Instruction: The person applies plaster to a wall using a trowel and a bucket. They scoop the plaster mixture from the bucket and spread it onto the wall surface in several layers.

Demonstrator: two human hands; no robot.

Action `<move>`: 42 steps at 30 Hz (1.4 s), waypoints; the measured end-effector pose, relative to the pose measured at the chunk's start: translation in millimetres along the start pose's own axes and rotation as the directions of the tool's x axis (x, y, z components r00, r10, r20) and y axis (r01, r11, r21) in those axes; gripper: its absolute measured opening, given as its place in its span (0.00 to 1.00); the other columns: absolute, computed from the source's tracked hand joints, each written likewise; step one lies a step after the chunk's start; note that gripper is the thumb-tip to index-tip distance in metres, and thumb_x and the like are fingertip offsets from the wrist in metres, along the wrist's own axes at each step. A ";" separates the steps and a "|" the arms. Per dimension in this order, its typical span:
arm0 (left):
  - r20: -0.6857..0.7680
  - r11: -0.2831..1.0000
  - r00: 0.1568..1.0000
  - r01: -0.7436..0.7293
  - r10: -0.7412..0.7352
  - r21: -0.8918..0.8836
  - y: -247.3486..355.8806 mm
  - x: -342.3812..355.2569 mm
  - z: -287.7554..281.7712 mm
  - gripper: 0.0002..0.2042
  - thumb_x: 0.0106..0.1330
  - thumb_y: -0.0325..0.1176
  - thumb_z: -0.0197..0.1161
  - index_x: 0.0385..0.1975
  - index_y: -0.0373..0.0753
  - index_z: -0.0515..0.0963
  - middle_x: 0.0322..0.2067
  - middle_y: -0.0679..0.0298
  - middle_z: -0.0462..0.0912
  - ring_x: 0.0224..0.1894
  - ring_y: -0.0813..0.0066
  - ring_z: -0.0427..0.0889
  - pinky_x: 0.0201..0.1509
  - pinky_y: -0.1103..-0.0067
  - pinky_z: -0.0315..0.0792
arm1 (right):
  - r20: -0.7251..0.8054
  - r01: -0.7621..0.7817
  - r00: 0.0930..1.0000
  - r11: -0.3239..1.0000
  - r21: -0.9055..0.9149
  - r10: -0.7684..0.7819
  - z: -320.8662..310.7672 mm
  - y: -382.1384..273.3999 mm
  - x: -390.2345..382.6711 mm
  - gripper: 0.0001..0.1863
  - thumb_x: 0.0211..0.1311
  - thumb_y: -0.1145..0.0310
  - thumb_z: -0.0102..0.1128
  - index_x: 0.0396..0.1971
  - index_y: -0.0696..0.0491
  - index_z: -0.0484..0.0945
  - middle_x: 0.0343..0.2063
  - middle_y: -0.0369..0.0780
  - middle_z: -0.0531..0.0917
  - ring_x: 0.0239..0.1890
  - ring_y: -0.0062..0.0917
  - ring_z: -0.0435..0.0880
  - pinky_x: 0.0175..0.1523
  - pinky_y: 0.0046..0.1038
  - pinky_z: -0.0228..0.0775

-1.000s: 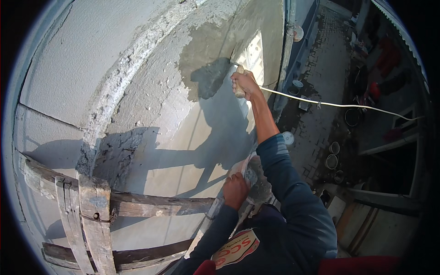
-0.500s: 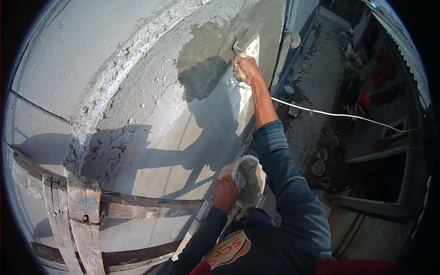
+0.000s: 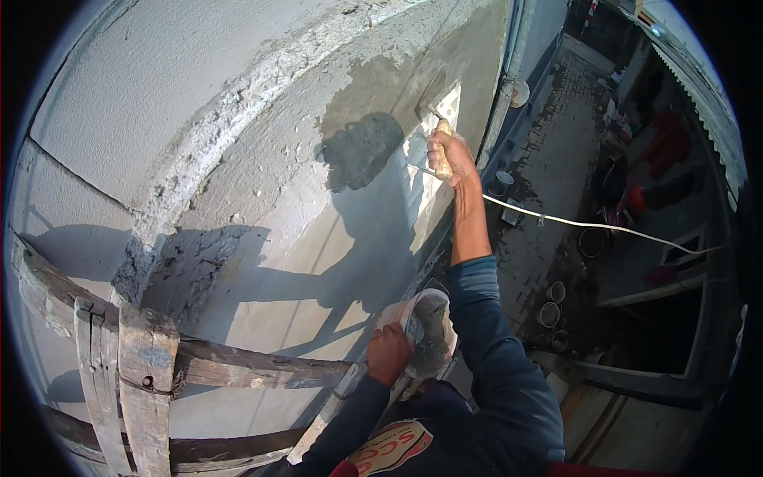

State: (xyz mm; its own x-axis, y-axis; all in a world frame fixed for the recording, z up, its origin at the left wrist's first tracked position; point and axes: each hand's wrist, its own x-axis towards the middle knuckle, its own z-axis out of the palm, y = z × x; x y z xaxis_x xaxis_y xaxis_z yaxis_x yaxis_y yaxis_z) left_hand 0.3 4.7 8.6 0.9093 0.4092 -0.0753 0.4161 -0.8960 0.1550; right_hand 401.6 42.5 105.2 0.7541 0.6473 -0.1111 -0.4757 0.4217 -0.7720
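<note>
The wooden handle of a trowel (image 3: 443,145) is in my right hand (image 3: 451,159), fingers wrapped round it. Its thin blade lies against wet grey plaster (image 3: 366,83), at the upper end of a light perforated-looking panel (image 3: 417,203) in the wall. Lower down, my left hand (image 3: 388,350) grips the rim of a pale bucket (image 3: 441,302) that holds grey mortar. My shadow falls across the wall to the left of both hands.
Weathered scaffold boards (image 3: 147,358) stand at the lower left beside a rough raised band (image 3: 199,151) on the wall. A white cable (image 3: 588,224) crosses the drop on the right, above a paved passage (image 3: 556,111) with pots, buckets (image 3: 548,314) and red items far below.
My right hand with the trowel has risen along the panel, then dropped slightly. The view has shifted a little. My left hand stays on the bucket.
</note>
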 end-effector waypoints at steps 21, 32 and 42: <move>0.011 0.999 0.999 -0.042 0.042 0.002 11.1 3.9 3.1 0.20 0.55 0.47 0.69 0.31 0.35 0.74 0.29 0.54 0.80 0.32 0.56 0.84 0.31 0.66 0.80 | -0.180 -0.081 0.982 0.987 -0.138 0.056 -62.6 -30.3 61.9 0.06 0.60 0.76 0.56 0.26 0.54 0.68 0.16 0.35 0.70 0.14 0.20 0.69 0.18 0.23 0.67; -0.051 0.999 0.998 -0.032 0.034 0.038 7.7 1.3 4.0 0.19 0.52 0.46 0.70 0.29 0.36 0.74 0.27 0.57 0.80 0.31 0.60 0.84 0.29 0.71 0.80 | -0.165 -0.052 0.986 0.996 -0.076 0.038 -74.9 -37.2 64.6 0.06 0.61 0.74 0.55 0.26 0.54 0.69 0.16 0.33 0.69 0.14 0.19 0.68 0.18 0.21 0.65; -0.002 1.000 1.000 0.018 -0.018 0.007 -3.5 0.1 5.6 0.20 0.54 0.46 0.70 0.30 0.34 0.73 0.28 0.54 0.80 0.32 0.56 0.84 0.31 0.68 0.80 | -0.001 -0.001 1.000 0.994 -0.109 0.001 -20.2 -49.2 59.0 0.04 0.58 0.76 0.56 0.27 0.55 0.70 0.18 0.36 0.71 0.14 0.22 0.71 0.18 0.26 0.69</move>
State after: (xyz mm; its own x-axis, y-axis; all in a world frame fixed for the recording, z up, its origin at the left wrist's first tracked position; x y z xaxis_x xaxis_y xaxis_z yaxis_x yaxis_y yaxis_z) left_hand -1.1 6.9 2.5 0.9016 0.4258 -0.0758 0.4325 -0.8897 0.1463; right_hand 478.6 47.1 124.0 0.7541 0.6472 -0.1119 -0.4241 0.3498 -0.8353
